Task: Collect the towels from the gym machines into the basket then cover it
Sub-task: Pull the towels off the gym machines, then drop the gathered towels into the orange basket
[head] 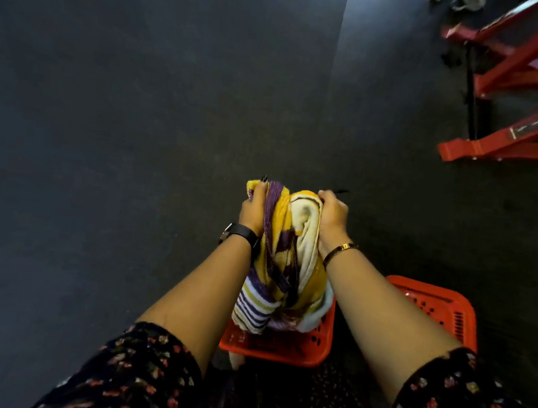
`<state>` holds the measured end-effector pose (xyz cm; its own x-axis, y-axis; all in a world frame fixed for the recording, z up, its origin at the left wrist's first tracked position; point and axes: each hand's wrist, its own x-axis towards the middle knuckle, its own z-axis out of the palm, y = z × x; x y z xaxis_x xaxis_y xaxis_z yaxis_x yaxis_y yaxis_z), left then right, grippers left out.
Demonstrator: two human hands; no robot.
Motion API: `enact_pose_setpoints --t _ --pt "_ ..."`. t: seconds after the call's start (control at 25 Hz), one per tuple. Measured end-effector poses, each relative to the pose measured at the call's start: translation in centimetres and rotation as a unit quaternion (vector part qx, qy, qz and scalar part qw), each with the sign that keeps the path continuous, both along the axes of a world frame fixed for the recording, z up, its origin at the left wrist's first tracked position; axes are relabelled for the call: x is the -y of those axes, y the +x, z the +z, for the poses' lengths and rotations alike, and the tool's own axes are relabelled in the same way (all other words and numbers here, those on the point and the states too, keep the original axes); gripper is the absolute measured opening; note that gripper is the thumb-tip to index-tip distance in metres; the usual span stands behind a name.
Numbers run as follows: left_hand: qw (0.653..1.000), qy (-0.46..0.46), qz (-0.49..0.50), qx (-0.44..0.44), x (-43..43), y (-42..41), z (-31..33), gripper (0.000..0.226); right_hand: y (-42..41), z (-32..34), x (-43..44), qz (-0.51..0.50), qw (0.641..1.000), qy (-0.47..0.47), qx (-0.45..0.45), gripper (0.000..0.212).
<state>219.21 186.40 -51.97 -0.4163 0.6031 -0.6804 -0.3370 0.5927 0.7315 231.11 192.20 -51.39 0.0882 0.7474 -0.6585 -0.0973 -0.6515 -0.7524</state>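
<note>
A bundle of yellow, purple and white striped towels (282, 259) hangs between my two hands above a red plastic basket (280, 349) on the floor. My left hand (253, 210) grips the bundle's left top edge. My right hand (331, 220) grips its right top, where a cream towel is rolled. The lower ends of the towels reach into the basket. A red perforated lid (441, 309) lies on the floor just right of the basket, partly hidden by my right forearm.
Red steel frames of gym machines (520, 133) stand at the upper right. Dark rubber floor (121, 101) spreads to the left and ahead. Shoes (465, 0) lie at the top right edge.
</note>
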Motion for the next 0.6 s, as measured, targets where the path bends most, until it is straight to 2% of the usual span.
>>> enact_pose_setpoints --t 0.2,0.36,0.52,0.6 --pt "0.999 -0.049 -0.011 0.002 -2.3 -0.1 -5.4 0.053 0.1 -5.0 -1.8 -0.016 0.999 -0.023 0.029 0.030" --pt "0.997 -0.077 -0.013 -0.001 -1.9 0.6 -9.0 0.047 0.9 -9.2 -1.8 -0.011 0.997 -0.054 0.051 0.030" --pt "0.993 -0.116 -0.001 0.032 -0.7 1.4 -18.0 0.064 1.6 -15.2 -1.0 0.008 0.993 -0.087 0.075 0.030" --pt "0.985 -0.172 -0.002 0.030 -0.1 1.5 -22.1 0.093 1.6 -18.0 -0.4 0.011 0.993 -0.097 0.073 0.029"
